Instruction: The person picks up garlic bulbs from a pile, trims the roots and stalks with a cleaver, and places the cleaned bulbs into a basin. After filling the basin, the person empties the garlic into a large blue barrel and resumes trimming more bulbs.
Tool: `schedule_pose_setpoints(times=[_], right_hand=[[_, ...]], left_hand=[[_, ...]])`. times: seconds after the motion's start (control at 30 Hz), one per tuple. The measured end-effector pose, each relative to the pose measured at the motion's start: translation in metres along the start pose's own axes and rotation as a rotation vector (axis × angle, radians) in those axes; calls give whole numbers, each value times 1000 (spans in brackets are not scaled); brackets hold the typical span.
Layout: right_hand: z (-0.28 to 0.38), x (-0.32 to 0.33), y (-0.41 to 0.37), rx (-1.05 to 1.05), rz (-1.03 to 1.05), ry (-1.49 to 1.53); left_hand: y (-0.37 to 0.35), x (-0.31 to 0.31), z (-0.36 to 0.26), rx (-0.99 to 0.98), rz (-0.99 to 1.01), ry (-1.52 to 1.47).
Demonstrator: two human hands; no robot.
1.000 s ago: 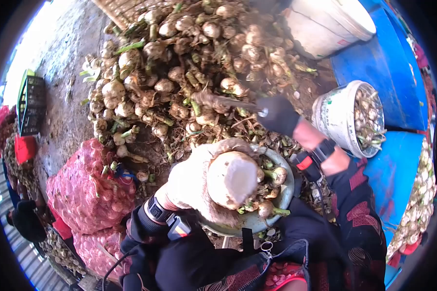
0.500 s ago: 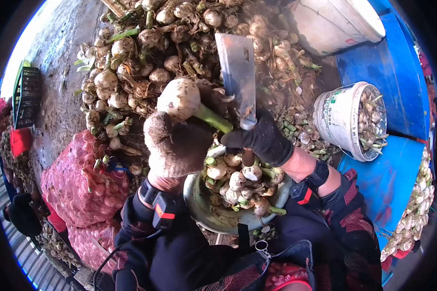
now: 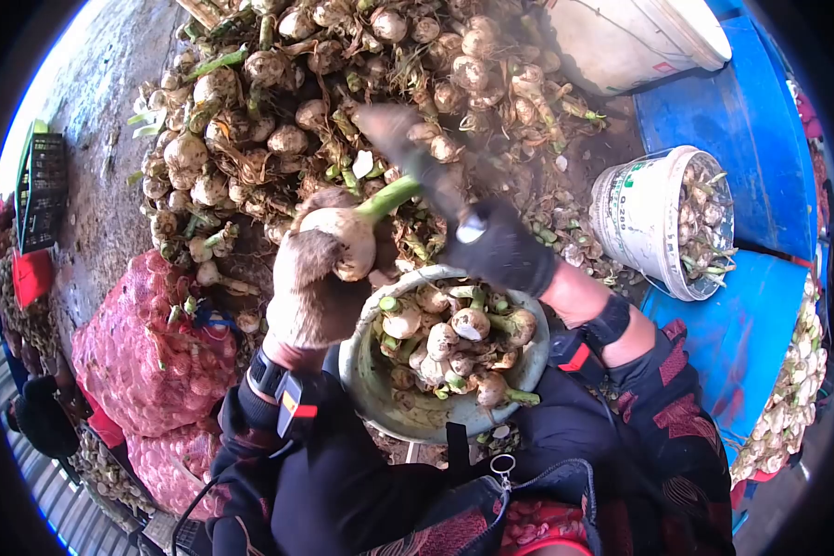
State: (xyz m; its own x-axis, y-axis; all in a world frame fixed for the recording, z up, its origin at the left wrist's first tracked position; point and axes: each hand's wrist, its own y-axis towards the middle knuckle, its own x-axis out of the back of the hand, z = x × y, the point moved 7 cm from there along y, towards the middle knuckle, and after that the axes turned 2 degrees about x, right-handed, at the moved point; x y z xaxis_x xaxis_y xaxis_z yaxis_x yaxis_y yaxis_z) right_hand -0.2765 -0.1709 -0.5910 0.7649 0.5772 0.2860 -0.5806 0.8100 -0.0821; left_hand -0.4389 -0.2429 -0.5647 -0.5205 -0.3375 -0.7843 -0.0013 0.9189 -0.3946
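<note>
My left hand [image 3: 304,283], in a soiled knit glove, is closed around a garlic bulb [image 3: 350,243] whose thick green stem points up and to the right. In my black-gloved right hand [image 3: 505,252] is a cleaver [image 3: 415,159], its blade smeared by motion beside the stem's end. Directly below both hands sits a pale green basin [image 3: 354,382] with several trimmed garlic bulbs [image 3: 442,341] in it. Beyond the hands spreads a big heap of untrimmed garlic [image 3: 287,139], roots and stalks still on.
Red mesh sacks [image 3: 148,347] of garlic stand at left. To the right, a white bucket [image 3: 635,218] holds stem scraps, with a larger white tub [image 3: 621,42] behind it. Blue panels [image 3: 727,343] line the right side. A black crate [image 3: 42,190] lies far left.
The garlic bulb has turned in my left hand, its stem now pointing up-right instead of down-right. My right hand has swung the cleaver from upright to leaning left.
</note>
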Motion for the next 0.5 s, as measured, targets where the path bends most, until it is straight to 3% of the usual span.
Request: schedule_pose_setpoints(times=[0.03,0.07,0.1,0.13,0.17,0.2,0.23,0.3,0.33,0.37,0.4,0.43,0.5], right_hand=[[-10,-6,-6,-130,77,-226],[-27,-17,-9,-238,265,-132],[-45,-29,-17,-344,466,-35],[-57,-32,-27,-401,461,149],[-63,-31,-27,-69,358,163],[-57,-24,-24,-278,317,157],[-46,-12,-23,-489,266,144],[-49,-2,-26,-613,289,66],[-43,1,-29,-690,250,92],[-47,1,-31,-689,254,91],[-52,2,-31,-640,252,100],[-54,1,-31,-592,250,112],[-48,-3,-26,-528,250,86]], left_hand=[[-3,-12,-4,-3,109,-127],[-7,7,-9,-65,17,59],[-1,19,-10,20,-70,-73],[-5,-10,-14,39,132,219],[-12,-37,-14,70,329,516],[-13,-36,-5,70,581,991],[-21,-30,6,238,566,981],[-11,16,-5,207,208,1105],[-12,50,-14,166,-88,573],[-4,92,-29,-49,-391,897],[-2,126,-40,-190,-628,815],[1,168,-50,-146,-836,1013],[7,205,-53,-88,-913,1271]])
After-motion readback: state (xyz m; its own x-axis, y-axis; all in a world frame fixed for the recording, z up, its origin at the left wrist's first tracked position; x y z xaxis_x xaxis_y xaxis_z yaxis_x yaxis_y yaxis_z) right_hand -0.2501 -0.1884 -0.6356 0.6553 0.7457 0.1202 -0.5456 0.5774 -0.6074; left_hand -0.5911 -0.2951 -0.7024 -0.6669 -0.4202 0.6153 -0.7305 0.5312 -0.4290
